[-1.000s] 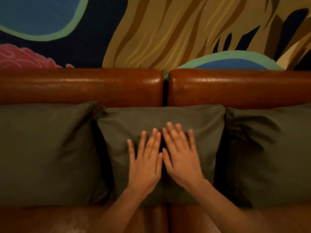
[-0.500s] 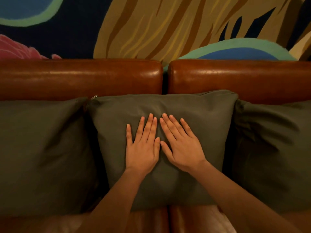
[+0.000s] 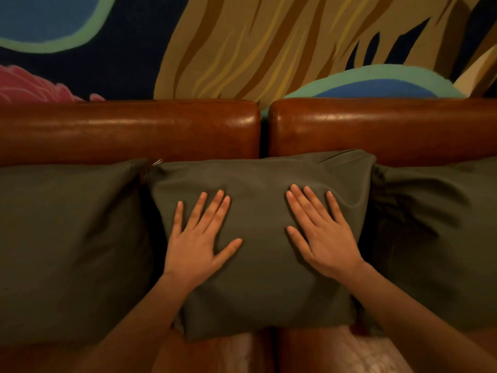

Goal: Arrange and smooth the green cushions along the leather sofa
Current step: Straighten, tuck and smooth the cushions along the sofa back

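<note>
Three dark green cushions lean against the brown leather sofa back (image 3: 129,130). The middle cushion (image 3: 263,278) stands across the gap between the two back sections. My left hand (image 3: 199,238) lies flat on its left half, fingers spread. My right hand (image 3: 320,232) lies flat on its right half, fingers spread too. Neither hand grips the fabric. The left cushion (image 3: 67,243) and the right cushion (image 3: 435,238) touch the middle one on either side. A small zip pull (image 3: 156,162) shows at the middle cushion's top left corner.
A painted wall (image 3: 242,44) with tan, blue and pink shapes rises right behind the sofa. The leather seat (image 3: 336,351) shows below the cushions, split by a seam under the middle one.
My hands were side by side at the middle of the cushion. They have slid apart, the left one leftwards and the right one rightwards, still flat on the fabric.
</note>
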